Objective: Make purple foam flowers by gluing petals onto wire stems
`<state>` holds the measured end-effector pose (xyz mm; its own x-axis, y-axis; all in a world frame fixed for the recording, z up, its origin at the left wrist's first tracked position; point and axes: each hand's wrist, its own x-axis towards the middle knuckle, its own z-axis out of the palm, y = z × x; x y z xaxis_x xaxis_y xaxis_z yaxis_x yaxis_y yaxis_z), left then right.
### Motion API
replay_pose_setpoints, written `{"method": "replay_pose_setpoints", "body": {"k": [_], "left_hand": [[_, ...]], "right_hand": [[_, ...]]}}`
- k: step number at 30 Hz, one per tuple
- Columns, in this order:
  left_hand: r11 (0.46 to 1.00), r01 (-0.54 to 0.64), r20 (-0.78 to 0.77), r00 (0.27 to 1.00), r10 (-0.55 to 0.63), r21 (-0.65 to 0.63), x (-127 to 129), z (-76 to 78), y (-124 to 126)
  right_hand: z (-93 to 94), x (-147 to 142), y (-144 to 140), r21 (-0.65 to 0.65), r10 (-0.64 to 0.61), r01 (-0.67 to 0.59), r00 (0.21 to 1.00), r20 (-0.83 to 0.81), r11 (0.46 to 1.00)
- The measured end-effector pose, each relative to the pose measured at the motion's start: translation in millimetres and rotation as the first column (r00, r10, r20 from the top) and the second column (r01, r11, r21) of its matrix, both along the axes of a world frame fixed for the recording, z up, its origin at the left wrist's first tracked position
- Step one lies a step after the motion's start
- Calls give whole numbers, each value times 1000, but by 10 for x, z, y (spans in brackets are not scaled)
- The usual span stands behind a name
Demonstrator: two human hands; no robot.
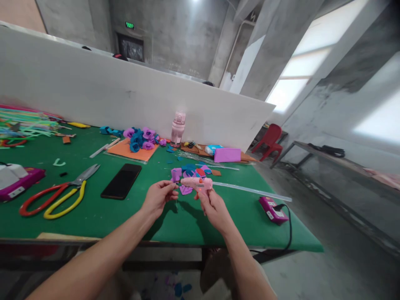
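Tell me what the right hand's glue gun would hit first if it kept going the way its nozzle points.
The right hand aims the glue gun leftward; first in line is the purple foam piece pinched by the left hand, though depth is unclear.

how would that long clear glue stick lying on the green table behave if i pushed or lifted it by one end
The long clear glue stick is thin and round, so a sideways push would probably roll it across the flat green table. Being so long and slender, it would likely sag when lifted by one end. It looks light.
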<state>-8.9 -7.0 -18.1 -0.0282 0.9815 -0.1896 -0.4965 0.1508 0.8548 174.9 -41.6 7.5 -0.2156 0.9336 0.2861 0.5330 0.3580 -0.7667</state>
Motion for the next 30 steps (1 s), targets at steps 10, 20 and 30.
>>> {"method": "replay_pose_setpoints", "body": {"k": [10, 20, 30], "left_hand": [[1000, 0, -1, 1000, 0, -6, 12, 20, -4], [1000, 9, 1, 1000, -9, -3, 13, 27, -8], [1000, 9, -4, 1000, -9, -9, 17, 32, -14]], "right_hand": [[22, 2, -13, 9, 3, -3, 1000, 3, 1000], [10, 3, -10, 7, 3, -3, 1000, -16, 1000], [4, 9, -8, -5, -10, 10, 1000, -13, 1000]]}}
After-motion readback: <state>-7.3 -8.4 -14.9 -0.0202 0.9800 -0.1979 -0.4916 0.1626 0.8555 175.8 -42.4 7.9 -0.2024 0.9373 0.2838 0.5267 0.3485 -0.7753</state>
